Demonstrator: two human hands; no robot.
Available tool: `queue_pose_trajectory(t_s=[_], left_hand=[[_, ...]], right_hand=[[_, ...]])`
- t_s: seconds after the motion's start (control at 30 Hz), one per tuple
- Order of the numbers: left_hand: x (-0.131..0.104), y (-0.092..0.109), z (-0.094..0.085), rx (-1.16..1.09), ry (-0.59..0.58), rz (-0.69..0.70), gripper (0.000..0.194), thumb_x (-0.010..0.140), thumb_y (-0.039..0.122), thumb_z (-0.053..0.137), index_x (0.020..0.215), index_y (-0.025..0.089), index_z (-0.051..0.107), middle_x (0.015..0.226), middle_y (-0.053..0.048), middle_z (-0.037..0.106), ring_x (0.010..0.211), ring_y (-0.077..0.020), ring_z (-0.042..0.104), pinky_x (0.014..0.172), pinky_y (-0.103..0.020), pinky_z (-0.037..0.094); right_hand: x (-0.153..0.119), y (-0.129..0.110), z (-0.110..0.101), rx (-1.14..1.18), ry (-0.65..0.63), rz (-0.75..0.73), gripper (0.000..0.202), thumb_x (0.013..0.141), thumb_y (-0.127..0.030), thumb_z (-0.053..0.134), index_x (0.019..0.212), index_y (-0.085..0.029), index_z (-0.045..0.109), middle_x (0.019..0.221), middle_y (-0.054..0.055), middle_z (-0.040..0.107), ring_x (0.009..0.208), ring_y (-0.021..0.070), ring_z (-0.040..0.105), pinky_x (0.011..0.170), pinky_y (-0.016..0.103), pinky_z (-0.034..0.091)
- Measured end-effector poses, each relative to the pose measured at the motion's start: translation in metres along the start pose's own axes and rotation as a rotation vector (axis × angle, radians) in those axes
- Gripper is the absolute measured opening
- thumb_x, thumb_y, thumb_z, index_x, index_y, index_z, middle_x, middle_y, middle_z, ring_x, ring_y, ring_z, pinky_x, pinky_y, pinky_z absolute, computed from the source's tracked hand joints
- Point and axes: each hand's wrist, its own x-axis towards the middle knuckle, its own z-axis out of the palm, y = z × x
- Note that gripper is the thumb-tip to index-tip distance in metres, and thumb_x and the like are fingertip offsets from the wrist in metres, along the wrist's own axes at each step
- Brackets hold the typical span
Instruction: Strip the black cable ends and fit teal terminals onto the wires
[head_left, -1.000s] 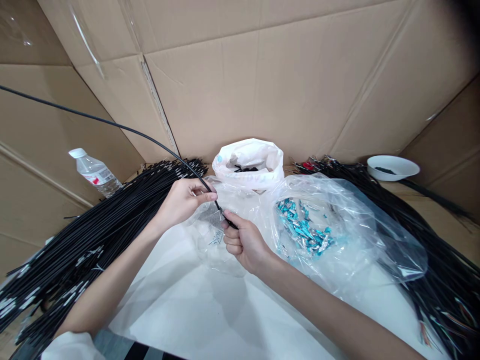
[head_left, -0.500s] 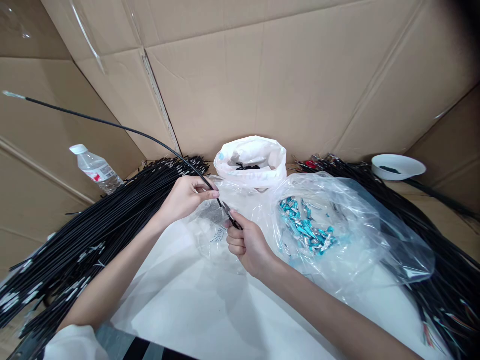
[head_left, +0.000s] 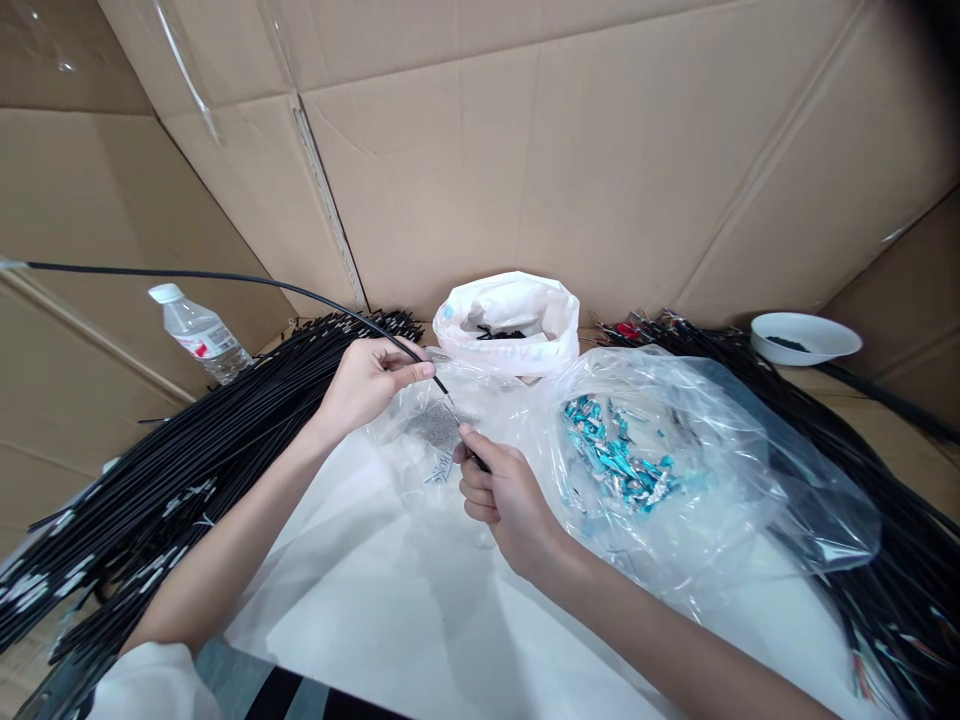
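My left hand [head_left: 367, 385] pinches a black cable [head_left: 300, 291] near its right end, which points down toward my other hand. The cable's long part arcs away to the left edge of the view. In my right hand [head_left: 499, 490] is a small tool with a black handle [head_left: 480, 462], its thin metal tip reaching up to the cable end; whether they touch is too small to tell. Below both hands lies a clear plastic bag [head_left: 442, 470] with fine grey bits inside.
Bundles of black cables lie at left [head_left: 187, 470] and right [head_left: 795, 430]. A clear bag with blue and silver scraps [head_left: 619, 455], a white bag [head_left: 510, 350], a white bowl [head_left: 832, 342] and a water bottle [head_left: 202, 335] stand around. Cardboard walls [head_left: 600, 170] rise behind.
The cable's far left end has swung down and further left. My right hand and the tool have shifted slightly down and right, a little away from the cable end.
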Motion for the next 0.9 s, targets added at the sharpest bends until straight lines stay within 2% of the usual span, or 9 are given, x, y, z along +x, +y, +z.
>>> queue_pose_trajectory(t_s=[0.13,0.37,0.53,0.73,0.83,0.9], left_hand=[[-0.002,0.002,0.003,-0.072,0.011,-0.015,0.031,0.07,0.044,0.084,0.073,0.015,0.076,0.084,-0.007,0.076,0.076,-0.0187,0.067,0.072,-0.029,0.053],[-0.004,0.006,0.006,-0.102,0.075,-0.041,0.032,0.065,0.043,0.088,0.071,0.014,0.075,0.083,-0.007,0.076,0.073,-0.0183,0.066,0.064,-0.027,0.051],[-0.004,0.006,0.005,-0.115,0.129,-0.059,0.029,0.063,0.038,0.09,0.07,0.015,0.075,0.085,-0.006,0.076,0.069,-0.0158,0.064,0.059,-0.025,0.048],[-0.005,0.003,0.006,-0.136,0.082,-0.07,0.023,0.068,0.036,0.086,0.074,0.016,0.077,0.081,-0.006,0.076,0.067,-0.0154,0.063,0.057,-0.025,0.047],[-0.004,-0.002,0.007,-0.156,0.064,-0.105,0.026,0.068,0.039,0.086,0.078,0.017,0.078,0.072,-0.004,0.073,0.059,-0.0129,0.057,0.05,-0.024,0.04],[-0.003,-0.005,0.007,-0.187,0.058,-0.133,0.03,0.066,0.041,0.087,0.081,0.016,0.078,0.073,-0.004,0.072,0.057,-0.0113,0.053,0.047,-0.023,0.036]], right_hand=[[0.001,-0.002,0.0,-0.018,0.027,-0.028,0.037,0.09,-0.041,0.062,0.065,-0.018,0.048,0.047,-0.013,0.018,0.043,0.0033,0.008,0.04,0.019,0.008],[0.003,-0.002,-0.001,-0.042,0.029,-0.091,0.042,0.079,-0.048,0.074,0.064,-0.02,0.048,0.048,-0.013,0.021,0.043,0.003,0.011,0.04,0.021,0.008],[0.001,-0.002,0.0,-0.063,0.025,-0.131,0.043,0.076,-0.051,0.074,0.062,-0.019,0.049,0.047,-0.012,0.021,0.043,0.0034,0.012,0.04,0.022,0.008],[0.003,-0.005,-0.001,-0.063,0.028,-0.158,0.042,0.075,-0.049,0.075,0.062,-0.02,0.048,0.047,-0.012,0.021,0.043,0.0033,0.012,0.041,0.023,0.008],[0.005,-0.006,-0.003,-0.058,0.008,-0.174,0.042,0.074,-0.05,0.076,0.063,-0.02,0.049,0.047,-0.012,0.021,0.043,0.0032,0.012,0.042,0.023,0.008],[0.005,-0.006,-0.003,-0.06,0.001,-0.181,0.041,0.073,-0.05,0.076,0.063,-0.02,0.05,0.047,-0.012,0.022,0.043,0.0032,0.012,0.042,0.023,0.008]])
